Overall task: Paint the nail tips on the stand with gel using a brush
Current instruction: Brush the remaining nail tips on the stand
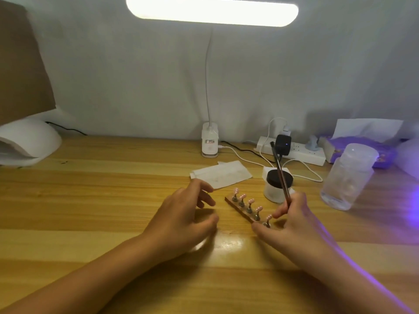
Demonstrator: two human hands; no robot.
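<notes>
Your right hand [292, 218] grips the thin dark-handled brush [280, 175], its handle slanting up and away from you – the bristle end is hidden behind your fingers. The thumb touches the near end of the narrow brown wooden stand [240, 208], which lies diagonally on the pale wooden table [102, 200] with five pink nail tips [250, 201] on small metal pegs. Your left hand [186, 216] hovers just left of the stand, fingers relaxed, holding nothing. A black-lidded frosted gel jar [278, 185] sits just behind.
</notes>
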